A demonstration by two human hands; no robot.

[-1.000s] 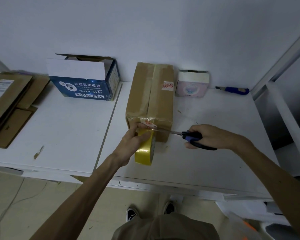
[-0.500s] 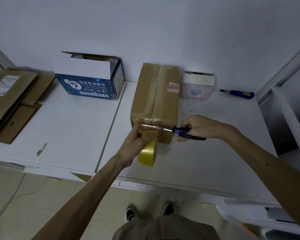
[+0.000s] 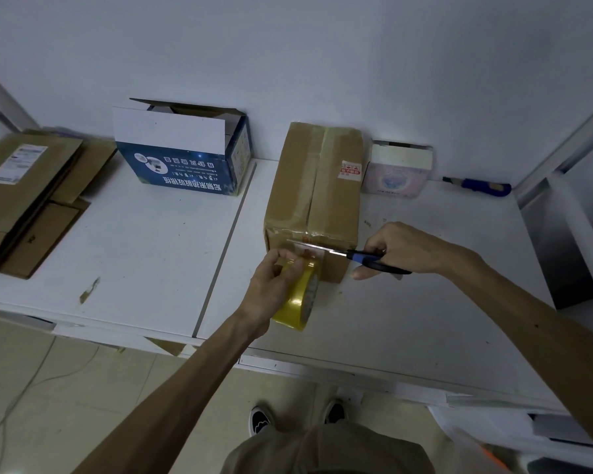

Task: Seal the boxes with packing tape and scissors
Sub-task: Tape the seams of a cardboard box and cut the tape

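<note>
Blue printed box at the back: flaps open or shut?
Open. The blue box has its white flap standing upright and rear flaps raised.

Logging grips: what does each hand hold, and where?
Left hand grips the tape roll by its rim; right hand holds the scissors by the handles.

Over the last second I watched the right hand [image 3: 404, 249] slide left through the middle of the frame, from out over the desk [image 3: 425, 319] to just beside the near right corner of the brown box [image 3: 317, 186]. The scissors [image 3: 363, 258] it grips went with it: only their tip reached the strip of tape [image 3: 309, 253] before, and now the blades lie right across it, above the yellow tape roll [image 3: 298, 299]. The left hand [image 3: 271, 289], holding that roll, has drawn its fingers back from the box face and curled them in closer.
</note>
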